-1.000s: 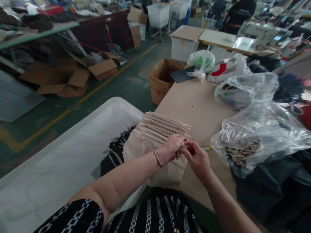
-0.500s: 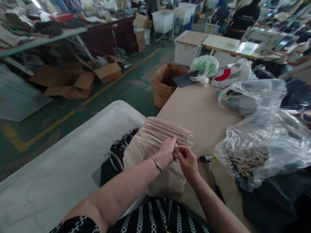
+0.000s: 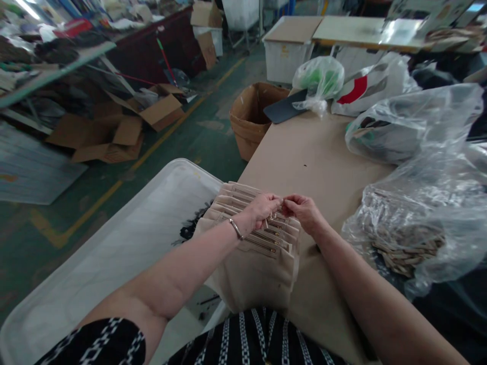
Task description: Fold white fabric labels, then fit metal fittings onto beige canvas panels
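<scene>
A stack of beige fabric pieces (image 3: 247, 281) with zippers lies fanned over the table corner, gold-coloured metal showing at several zipper ends. My left hand (image 3: 262, 208) rests over the fan, fingers closed around small tan zipper pulls (image 3: 271, 219) with shiny metal parts. Just to its right, my right hand (image 3: 304, 209) pinches at the tips of the left fingers, above the zipper ends. What lies between the right fingertips is too small to make out.
A tan-topped table (image 3: 312, 147) carries clear plastic bags, one holding tan strips (image 3: 409, 246). At left stands a large white bin (image 3: 152, 203) with dark fringed items in it. A brown carton (image 3: 249, 129) sits beyond the table; open cardboard boxes (image 3: 102, 137) lie on the floor.
Both hands have moved forward over the fanned zippers, uncovering the nearer zipper ends. My right forearm now covers most of the hammer. The view has tilted down.
</scene>
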`<state>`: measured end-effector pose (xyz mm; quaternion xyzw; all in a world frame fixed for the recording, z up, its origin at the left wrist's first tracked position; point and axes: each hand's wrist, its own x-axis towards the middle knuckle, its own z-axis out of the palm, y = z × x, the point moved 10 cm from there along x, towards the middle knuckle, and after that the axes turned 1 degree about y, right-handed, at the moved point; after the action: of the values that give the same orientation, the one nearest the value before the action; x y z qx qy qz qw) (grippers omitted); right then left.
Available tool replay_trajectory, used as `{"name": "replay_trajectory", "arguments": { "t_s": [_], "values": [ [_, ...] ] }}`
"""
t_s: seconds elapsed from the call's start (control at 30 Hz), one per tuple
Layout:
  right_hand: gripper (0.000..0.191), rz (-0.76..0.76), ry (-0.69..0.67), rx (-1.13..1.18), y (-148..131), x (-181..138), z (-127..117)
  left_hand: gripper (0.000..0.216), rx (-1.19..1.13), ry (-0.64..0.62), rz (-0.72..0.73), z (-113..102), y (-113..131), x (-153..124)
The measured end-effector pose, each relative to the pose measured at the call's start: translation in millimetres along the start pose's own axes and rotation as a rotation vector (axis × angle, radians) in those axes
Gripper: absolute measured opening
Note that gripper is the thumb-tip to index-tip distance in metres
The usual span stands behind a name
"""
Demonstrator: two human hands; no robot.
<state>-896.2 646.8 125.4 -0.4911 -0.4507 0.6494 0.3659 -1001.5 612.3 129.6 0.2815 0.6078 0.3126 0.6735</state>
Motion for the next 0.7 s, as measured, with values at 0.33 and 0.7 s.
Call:
{"name": "replay_trajectory", "arguments": {
  "t_s": [0.33,0.7],
  "values": [
    [0.031,0.006,0.068,-0.198,0,42,-29,0.024,0.499,0.064,0.097,-6,48,46],
    [0.017,0.034,0.002,-0.35,36,50,-33,0.026,0.581,0.087,0.027,-7,32,76]
  ]
}}
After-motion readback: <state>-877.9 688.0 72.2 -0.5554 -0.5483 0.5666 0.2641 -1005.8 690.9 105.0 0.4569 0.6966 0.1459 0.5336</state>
